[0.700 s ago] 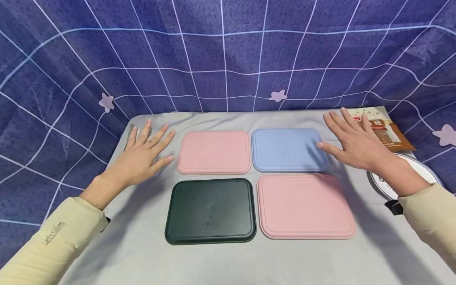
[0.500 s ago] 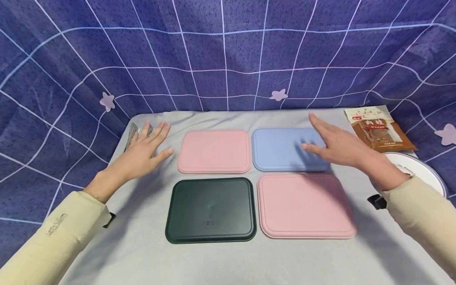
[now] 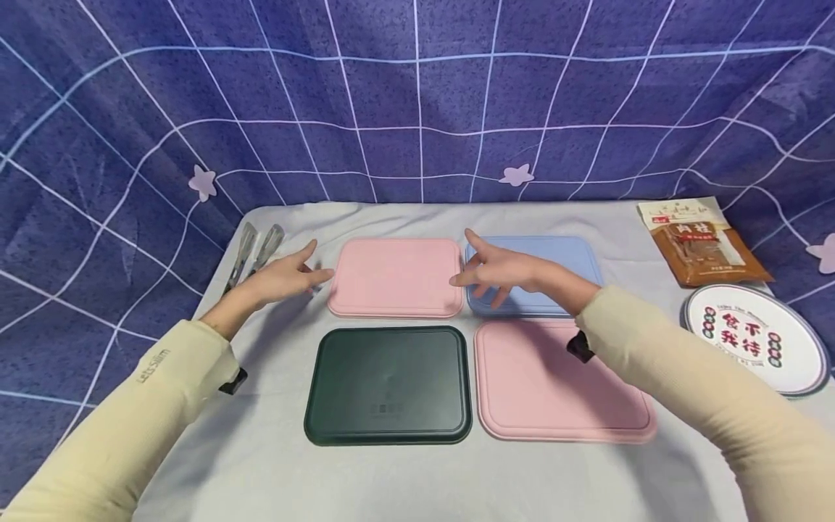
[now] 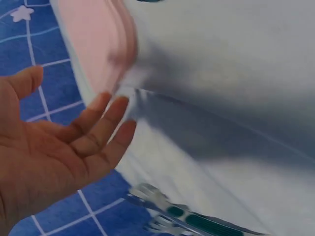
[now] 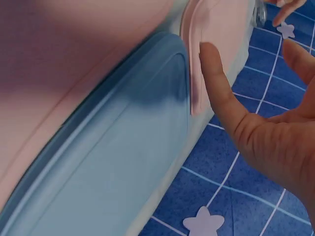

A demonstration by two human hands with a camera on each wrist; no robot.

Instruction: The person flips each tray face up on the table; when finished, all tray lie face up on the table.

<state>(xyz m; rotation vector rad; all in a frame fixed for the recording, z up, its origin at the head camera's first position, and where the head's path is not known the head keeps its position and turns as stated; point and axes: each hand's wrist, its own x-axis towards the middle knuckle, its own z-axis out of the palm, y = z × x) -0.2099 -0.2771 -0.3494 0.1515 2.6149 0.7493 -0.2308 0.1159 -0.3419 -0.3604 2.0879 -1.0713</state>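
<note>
Four flat boards with rounded corners lie in two rows in the head view: a pink board (image 3: 399,278) and a blue board (image 3: 574,254) behind, a dark green board (image 3: 388,384) and a larger pink board (image 3: 535,384) in front. My left hand (image 3: 283,278), fingers loosely spread, is beside the left edge of the far pink board. Over the blue board, my right hand (image 3: 499,267) reaches leftward, its fingertips near the far pink board's right edge. Both hands hold nothing; whether the right fingertips touch the board I cannot tell.
Metal tongs (image 3: 264,246) with green grips (image 4: 216,224) lie at the far left. At the right are a brown food packet (image 3: 707,243) and a white oval plate (image 3: 750,362) with red lettering. A blue gridded curtain (image 3: 417,101) hangs behind the cloth.
My right hand has swept left from beside the blue board to above it, uncovering the packet and plate. My left hand has moved slightly right, uncovering the tongs.
</note>
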